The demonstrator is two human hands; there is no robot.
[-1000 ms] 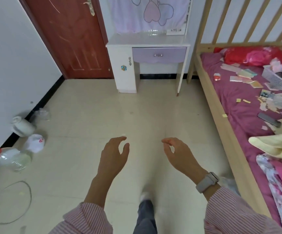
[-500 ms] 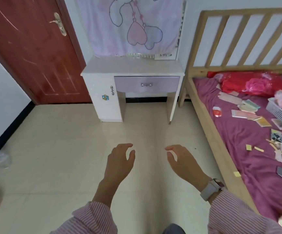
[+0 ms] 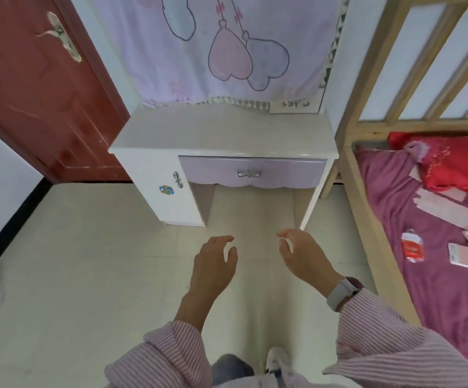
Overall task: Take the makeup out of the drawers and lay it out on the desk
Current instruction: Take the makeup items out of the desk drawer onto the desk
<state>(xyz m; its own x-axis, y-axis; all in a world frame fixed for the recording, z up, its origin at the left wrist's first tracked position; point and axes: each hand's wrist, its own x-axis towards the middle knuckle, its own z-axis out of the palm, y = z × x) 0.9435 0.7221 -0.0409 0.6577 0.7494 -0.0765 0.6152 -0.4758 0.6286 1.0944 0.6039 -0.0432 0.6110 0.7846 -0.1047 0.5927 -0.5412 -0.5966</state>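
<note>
Lilac fronts the one drawer [image 3: 252, 172] I can see, pushed fully in under the white desk [image 3: 221, 134] in the upper middle of the frame; whatever makeup it holds is hidden inside, so I cannot tell what is there. My left hand [image 3: 214, 266] hangs in the lower middle with fingers loosely curled and nothing in it; my right hand [image 3: 304, 257], just beside it, is likewise slack and holds nothing. Both sit forward at waist height, I judge, because the silver handle [image 3: 250, 173] is what they must reach next. A small cupboard door [image 3: 168, 189] stands shut at the desk's left; the bed [image 3: 434, 219] fills the right edge.
</note>
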